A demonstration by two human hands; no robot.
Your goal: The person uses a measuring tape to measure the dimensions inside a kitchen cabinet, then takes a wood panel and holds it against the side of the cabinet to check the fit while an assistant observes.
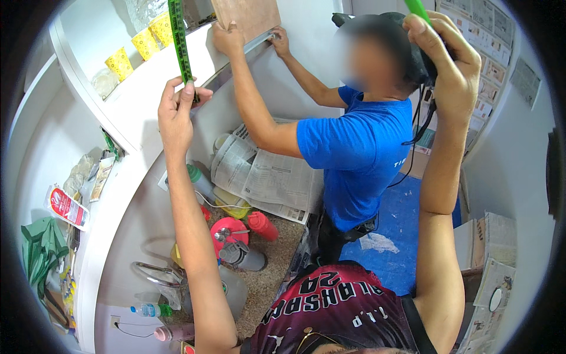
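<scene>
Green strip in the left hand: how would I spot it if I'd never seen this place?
Find the curved white shelf at upper left, where yellow patterned cups sit. Just right of the cups, the bare left hand pinches the long, narrow, bright green strip. Its green colour and black markings set it apart from the cups.

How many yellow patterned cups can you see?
3: the left cup, middle cup and right cup, in a slanting row at the upper left of the picture. More could be nested inside these or hidden behind the green strip.
</scene>
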